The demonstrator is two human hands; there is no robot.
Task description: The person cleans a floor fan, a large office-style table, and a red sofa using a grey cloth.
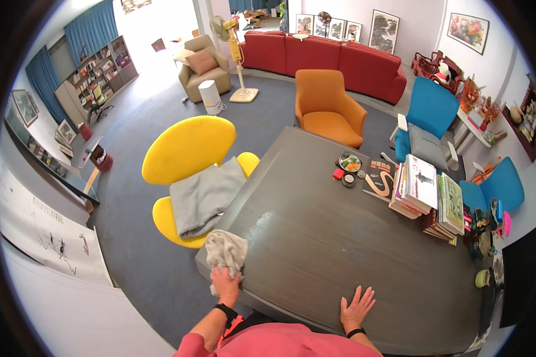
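Note:
A crumpled beige cloth (226, 251) lies at the near left corner of a dark grey wooden table (312, 232), partly hanging over the edge. My left hand (225, 285) grips the lower end of this cloth, its fingertips sunk in the folds. Flat on the tabletop near the front edge rests my right hand (356, 308), palm down, fingers spread, holding nothing. Smeared, shiny streaks show on the table's surface left of the middle.
Stacked books (417, 187), a black-covered book (379, 178) and a snack dish (349, 162) occupy the table's far right. A yellow chair (187, 149) bearing a folded grey blanket (207, 198) stands against the left edge. Beyond the table are an orange armchair (328, 120) and a blue chair (433, 109).

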